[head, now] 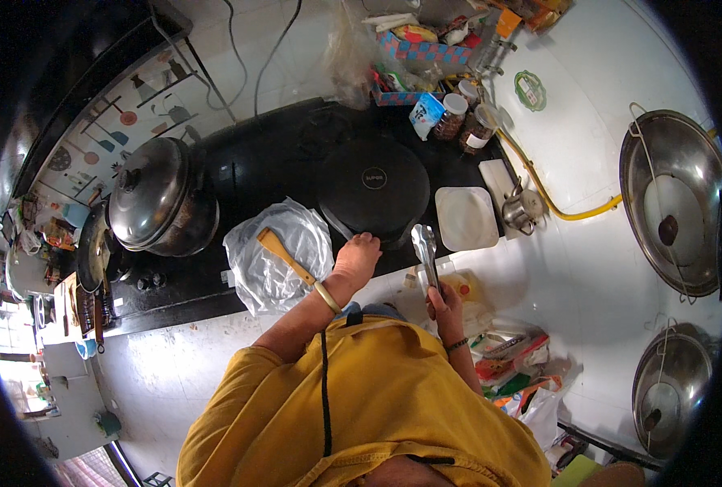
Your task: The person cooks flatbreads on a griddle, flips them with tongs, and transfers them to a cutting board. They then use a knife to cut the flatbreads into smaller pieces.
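A round black Supor electric baking pan [374, 158] sits on the dark counter, its lid down. My left hand [359, 260] has its fingers curled on the handle at the pan's front edge; the fingertips are partly hidden. In my right hand [446, 305] is a pair of metal tongs [423, 246], pointing away from me, just right of the pan's front. Left of the pan is a round dish lined with a clear plastic bag [276, 268], and a wooden spatula [288, 256] lies across it. A white square dish [466, 219] stands right of the pan.
A large lidded metal pot [154, 189] and a frying pan [92, 246] stand on the left. Spice jars [452, 115] and a blue packet [427, 115] are at the back right. Near a yellow hose [556, 207] stands a small metal pot [519, 210]. Metal basins [671, 158] hang on the wall.
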Demonstrator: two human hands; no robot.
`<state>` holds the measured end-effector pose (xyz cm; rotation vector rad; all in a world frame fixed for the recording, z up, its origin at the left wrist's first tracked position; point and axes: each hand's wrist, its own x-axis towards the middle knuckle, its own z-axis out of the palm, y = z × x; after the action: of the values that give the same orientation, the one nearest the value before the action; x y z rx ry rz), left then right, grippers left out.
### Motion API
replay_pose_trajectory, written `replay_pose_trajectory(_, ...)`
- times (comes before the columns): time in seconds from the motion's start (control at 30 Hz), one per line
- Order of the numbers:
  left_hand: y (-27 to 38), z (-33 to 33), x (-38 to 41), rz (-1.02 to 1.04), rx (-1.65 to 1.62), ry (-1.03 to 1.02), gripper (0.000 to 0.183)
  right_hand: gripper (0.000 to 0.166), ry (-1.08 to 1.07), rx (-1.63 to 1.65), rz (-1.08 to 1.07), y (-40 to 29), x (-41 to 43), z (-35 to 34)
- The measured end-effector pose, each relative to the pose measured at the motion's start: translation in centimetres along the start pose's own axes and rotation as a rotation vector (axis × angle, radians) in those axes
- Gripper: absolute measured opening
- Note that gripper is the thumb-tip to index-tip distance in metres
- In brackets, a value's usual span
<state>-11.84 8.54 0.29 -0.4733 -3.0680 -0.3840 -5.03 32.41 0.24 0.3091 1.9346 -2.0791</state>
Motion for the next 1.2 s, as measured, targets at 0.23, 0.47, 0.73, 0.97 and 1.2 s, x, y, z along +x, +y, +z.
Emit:
replay_pose_trajectory(0.23, 0.6, -1.0, -0.1, -0.09, -0.174, 0.03, 0.016, 0.031, 0.025, -0.02, 0.026, 0.5, 0.3, -0.1)
replay_pose_trajectory(0.47, 0.2, -1.1, -0.1, -0.031, -0.112, 0.012, 0.012, 0.027, 0.004, 0.016, 0.007, 0.4, 0.5, 0.2)
replay_pose_trajectory(0.73, -0.4, 0.2, -0.7, -0.03, -0.124, -0.036, 0.022, 0.021, -0.011, -0.033, 0.033, -0.2, 0.4, 0.9)
replay_pose_trajectory(0.97, -0.1, -1.1, -2.1, -0.09, -0.229, 0.052, 0.027, 0.02, -0.101, -0.138, -0.006, -0.6, 1.0, 1.1)
replay_pose_trajectory(1.2, -1.5, -2.8, -6.3, -0.208, -0.362, 0.126, 0.027, 0.018, -0.192, -0.163, 0.007, -2.1, 1.3, 2.7)
